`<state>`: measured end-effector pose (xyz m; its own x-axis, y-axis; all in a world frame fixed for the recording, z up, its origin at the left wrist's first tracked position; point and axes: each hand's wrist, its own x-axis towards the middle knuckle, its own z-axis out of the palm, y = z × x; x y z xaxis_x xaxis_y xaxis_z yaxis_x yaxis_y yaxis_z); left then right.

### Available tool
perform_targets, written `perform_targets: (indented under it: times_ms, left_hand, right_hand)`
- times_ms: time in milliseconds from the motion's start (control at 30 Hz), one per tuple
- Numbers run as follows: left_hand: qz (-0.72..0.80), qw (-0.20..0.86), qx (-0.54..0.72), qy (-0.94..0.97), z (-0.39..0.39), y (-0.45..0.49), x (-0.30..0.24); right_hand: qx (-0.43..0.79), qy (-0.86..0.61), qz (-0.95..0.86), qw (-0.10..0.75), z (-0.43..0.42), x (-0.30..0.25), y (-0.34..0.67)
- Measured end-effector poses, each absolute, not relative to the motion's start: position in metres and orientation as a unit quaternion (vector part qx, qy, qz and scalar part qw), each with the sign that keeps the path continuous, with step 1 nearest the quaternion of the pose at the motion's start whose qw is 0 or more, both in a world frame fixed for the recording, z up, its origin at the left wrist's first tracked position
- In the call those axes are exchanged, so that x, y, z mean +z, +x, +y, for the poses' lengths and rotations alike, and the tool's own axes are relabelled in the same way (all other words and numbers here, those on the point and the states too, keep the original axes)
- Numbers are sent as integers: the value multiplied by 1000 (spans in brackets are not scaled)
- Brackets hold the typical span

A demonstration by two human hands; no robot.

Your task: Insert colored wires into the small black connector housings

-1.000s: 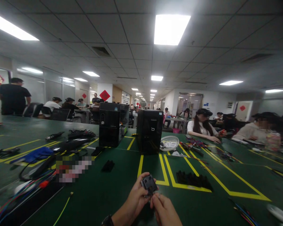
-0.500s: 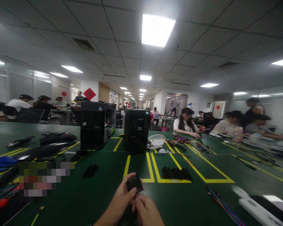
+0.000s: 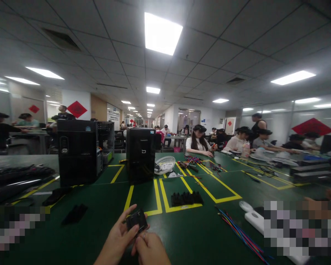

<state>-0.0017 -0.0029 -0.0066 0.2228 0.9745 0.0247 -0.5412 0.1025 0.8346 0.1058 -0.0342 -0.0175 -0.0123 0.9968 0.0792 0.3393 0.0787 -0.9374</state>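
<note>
My left hand [image 3: 118, 232] is wrapped round a small black boxy part [image 3: 140, 218], held above the green table with the thumb across its face. Its exact kind does not show. My right hand [image 3: 152, 248] is closed in a pinch at the lower edge of this part, close against the left fingers. Whatever sits in that pinch is too small to make out. Beyond my hands a row of black pieces [image 3: 186, 198] lies on the table, and another flat black piece [image 3: 74, 214] lies to the left.
Two black computer towers [image 3: 77, 154] [image 3: 140, 154] stand ahead on the left. A white basket [image 3: 165, 165] sits beside the nearer one. Coloured wires [image 3: 237, 230] and a white handheld device [image 3: 259, 221] lie at right. A person [image 3: 198, 141] sits across the table.
My view has turned to the right, so the towers and table items appear further left. Both hands stay together at the black part, which looks slightly tilted compared with before.
</note>
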Motion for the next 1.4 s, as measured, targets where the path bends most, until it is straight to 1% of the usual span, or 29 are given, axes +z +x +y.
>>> perform_targets:
  times_ms: [300, 433, 533, 667, 767, 933, 1067, 1167, 1400]
  left_hand:
    - [257, 739, 529, 329, 5, -12, -1]
    - [298, 737, 528, 298, 13, -1, -3]
    - [290, 736, 536, 296, 18, 15, 1]
    - [266, 732, 543, 315, 21, 34, 19]
    - [248, 730, 555, 313, 23, 42, 31]
    - [260, 725, 569, 289, 23, 48, 32]
    - [232, 738, 567, 282, 23, 48, 27]
    - [227, 748, 565, 266, 24, 43, 24]
    - [216, 727, 606, 239, 29, 43, 12]
  right_hand:
    - [496, -532, -545, 417, -45, 0, 100]
    - [464, -557, -537, 432, -45, 5, 98]
    - [438, -566, -543, 440, -45, 12, 102]
    - [357, -556, -559, 500, -43, 17, 112]
    - [316, -546, -574, 522, -39, 11, 114]
    - [317, -538, -575, 528, -38, 6, 115]
    - [317, -514, -600, 525, -39, 2, 117]
    - [305, -526, -603, 517, -34, -6, 115]
    - [316, -519, -602, 519, -20, -24, 109]
